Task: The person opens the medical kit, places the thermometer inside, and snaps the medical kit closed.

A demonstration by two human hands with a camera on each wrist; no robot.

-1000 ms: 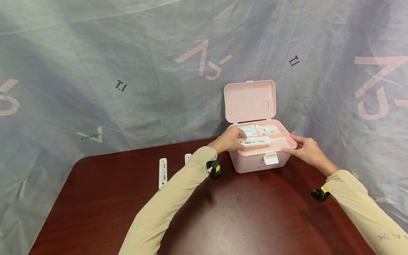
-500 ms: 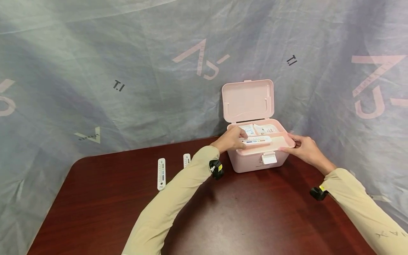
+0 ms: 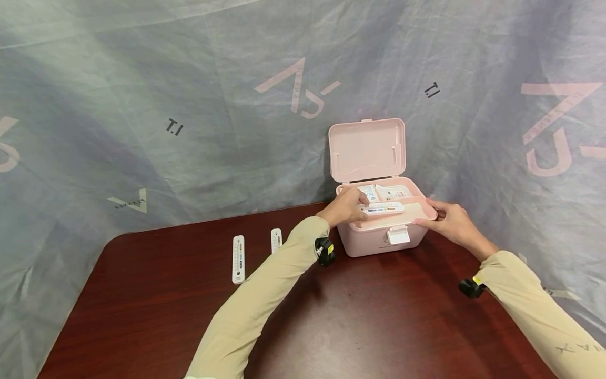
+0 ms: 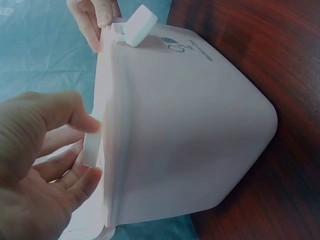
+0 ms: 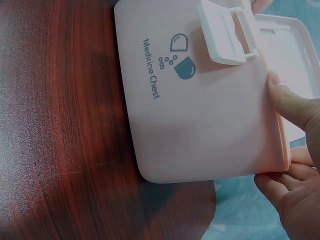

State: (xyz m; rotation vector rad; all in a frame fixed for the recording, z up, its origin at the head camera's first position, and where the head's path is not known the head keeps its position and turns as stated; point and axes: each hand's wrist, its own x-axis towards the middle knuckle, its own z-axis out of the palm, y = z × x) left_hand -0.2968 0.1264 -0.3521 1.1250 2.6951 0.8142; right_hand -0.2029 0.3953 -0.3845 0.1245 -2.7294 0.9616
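In the head view my left hand [image 3: 346,207] pinches one end of a white thermometer strip [image 3: 385,208] with a printed scale. The strip lies level over the front part of the pink medicine chest [image 3: 362,243]; whether it touches the tray inside, I cannot tell. From the left wrist, thumb and fingers show on either side of the strip's white end [image 4: 91,149]. My right hand [image 3: 452,223] holds the chest's right rim, its thumb [image 5: 287,95] on the front edge and the other fingers round the side. The chest's lid [image 3: 368,151] stands up, and its white latch [image 3: 398,235] hangs loose.
Two more thermometer strips lie on the dark red table: one [image 3: 239,259] farther left, another [image 3: 276,240] partly behind my left sleeve. White packets [image 3: 392,193] sit in the chest's back compartment. A grey printed cloth [image 3: 213,105] hangs behind the table.
My left hand has slid the thermometer strip slightly rightward over the chest. The second strip on the table shows more from behind the sleeve. My right hand keeps its hold on the rim.
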